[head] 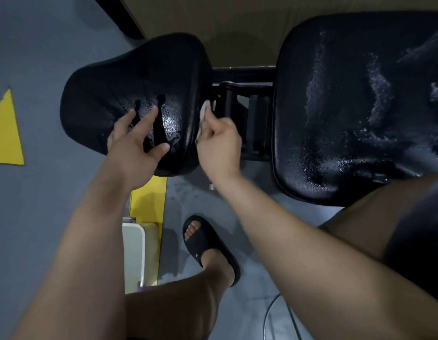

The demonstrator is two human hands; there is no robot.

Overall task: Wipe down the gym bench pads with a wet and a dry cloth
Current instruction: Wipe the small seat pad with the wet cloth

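Two pads make up the bench: the seat pad (139, 94) and, to the right of it across a gap, the back pad (348, 106). Both carry a film of water and droplets, so I judge the wet pass to be the step in hand, with the dry pass not yet begun. My left hand (137, 141) rests on the near part of the seat pad's top face with fingers spread and straight. It holds nothing and appears to brace the pad. My right hand (220, 146) sits at the seat pad's right edge, fingers curled, pinching a small white cloth (205, 111). The cloth is pressed against that edge, on the side facing the black frame (240, 106) that fills the gap to the right of the seat pad. I cannot tell by sight whether this cloth is wet or dry, and no second cloth is in view. The next move calls for drawing the cloth along the seat pad's right edge under steady pressure. Keep the left hand bracing and the cloth out of the frame parts.
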